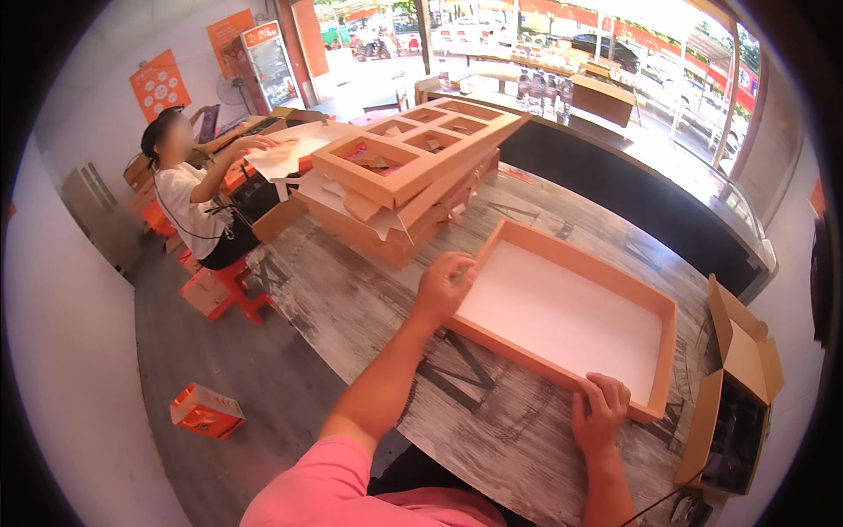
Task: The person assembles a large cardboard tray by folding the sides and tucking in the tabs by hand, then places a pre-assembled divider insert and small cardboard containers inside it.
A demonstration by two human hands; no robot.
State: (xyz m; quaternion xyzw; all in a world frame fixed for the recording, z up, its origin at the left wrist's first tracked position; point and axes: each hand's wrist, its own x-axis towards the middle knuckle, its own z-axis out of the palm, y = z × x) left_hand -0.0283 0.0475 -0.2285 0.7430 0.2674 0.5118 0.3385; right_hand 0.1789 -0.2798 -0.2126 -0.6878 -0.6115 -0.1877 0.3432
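shallow orange tray (645,303), white-lined | left hand (445,285), right hand (599,411) grip rim

Shop interior, daylit through a glazed front (615,35) far beyond the hands. A grey wood-grain table (351,307) lies under them. Dark grey floor (228,369) spreads left of the left hand, meeting a pale wall (79,132) with orange posters (160,83); a drinks fridge (268,66) stands behind.

Grey wooden table (369,316) bears an orange tray (562,316) and stacked boxes (404,193).
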